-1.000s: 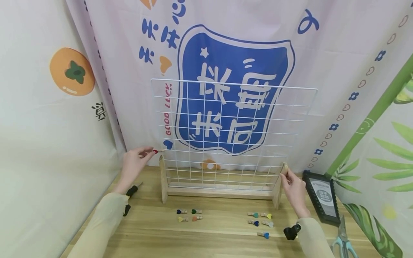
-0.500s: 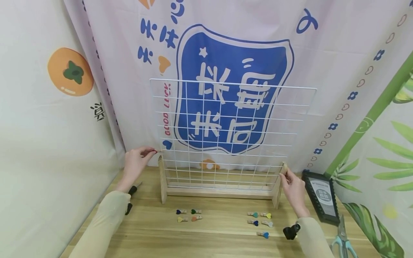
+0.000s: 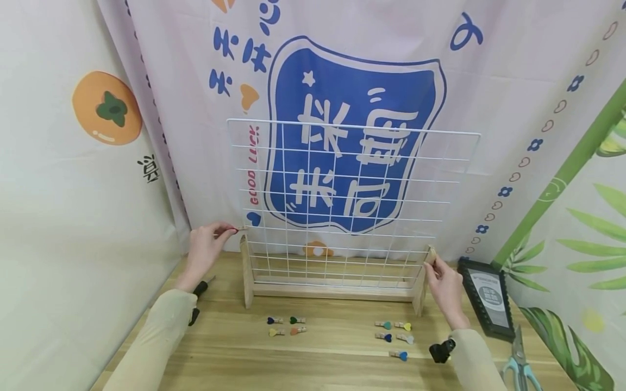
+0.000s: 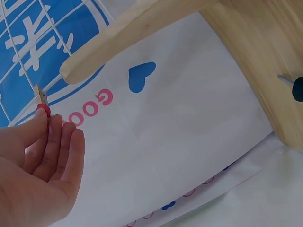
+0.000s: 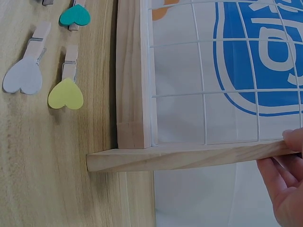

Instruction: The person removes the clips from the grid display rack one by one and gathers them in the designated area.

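Note:
A white wire grid (image 3: 342, 195) stands upright in a wooden stand (image 3: 332, 292) on the table. My left hand (image 3: 229, 231) pinches a small wooden clothespin (image 3: 241, 229) with a red heart at the grid's left edge, just above the left upright. In the left wrist view the clothespin (image 4: 41, 96) sits on a grid wire, and the thumb of my left hand (image 4: 43, 119) is on its red heart (image 4: 44, 109). My right hand (image 3: 432, 264) grips the top of the right upright (image 3: 424, 282). In the right wrist view its fingertips (image 5: 292, 142) curl on that upright (image 5: 189, 156).
Two groups of heart-tipped clothespins (image 3: 285, 326) (image 3: 395, 333) lie in front of the stand; a yellow one (image 5: 66, 90) and a teal one (image 5: 75, 15) lie by the base. A black frame (image 3: 490, 300) and scissors (image 3: 519, 363) are at right, a black-handled tool (image 3: 198, 294) at left.
My left fingers have closed a little over the red heart, which now barely shows in the head view. The right hand and the stand have not moved.

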The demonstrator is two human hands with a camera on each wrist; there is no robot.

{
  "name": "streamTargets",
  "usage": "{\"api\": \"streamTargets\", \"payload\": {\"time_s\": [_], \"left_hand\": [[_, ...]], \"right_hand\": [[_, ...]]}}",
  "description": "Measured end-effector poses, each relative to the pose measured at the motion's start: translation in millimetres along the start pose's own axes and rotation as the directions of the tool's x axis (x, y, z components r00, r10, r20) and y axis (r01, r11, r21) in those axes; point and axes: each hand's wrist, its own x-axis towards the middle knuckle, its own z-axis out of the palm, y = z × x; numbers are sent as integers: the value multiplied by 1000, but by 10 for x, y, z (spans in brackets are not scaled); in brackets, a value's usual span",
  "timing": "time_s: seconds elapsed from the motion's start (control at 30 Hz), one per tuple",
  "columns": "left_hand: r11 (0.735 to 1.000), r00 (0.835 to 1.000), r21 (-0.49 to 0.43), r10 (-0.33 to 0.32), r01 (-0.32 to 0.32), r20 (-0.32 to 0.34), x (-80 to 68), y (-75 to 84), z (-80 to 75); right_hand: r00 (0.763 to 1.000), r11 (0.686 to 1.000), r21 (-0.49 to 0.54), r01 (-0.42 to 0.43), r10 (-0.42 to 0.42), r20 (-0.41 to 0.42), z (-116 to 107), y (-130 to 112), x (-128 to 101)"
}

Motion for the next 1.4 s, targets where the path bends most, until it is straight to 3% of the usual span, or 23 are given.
{"api": "streamTargets", "payload": {"time_s": [0.3, 0.57, 0.77, 0.97, 1.13, 1.3, 1.4], "left_hand": [[1000, 999, 1, -11, 11, -41, -88, -59, -105], [1000, 1000, -10, -12, 12, -23, -367, -54, -157], [999, 999, 29, 36, -36, 14, -617, -27, -20], [998, 992, -27, 54, -52, 110, -840, -9, 203], [999, 972, -39, 1, 8, 237, -969, -64, 398], [989, 919, -41, -114, 139, 378, -1078, -133, 565], [985, 900, -13, -151, 171, 408, -1142, -156, 655]], "right_hand": [[999, 999, -9, -44, 44, 21, -13, -5, -5], [997, 998, -1, -63, 63, 41, -15, -32, 3], [997, 997, -5, -71, 71, 40, -13, -30, 4], [997, 998, 0, -65, 65, 39, -7, -17, -13], [998, 998, 8, -56, 56, 37, -7, -22, -18], [998, 999, 8, -54, 53, 38, -11, -36, -14], [998, 999, 9, -52, 51, 35, -17, -40, -11]]}}
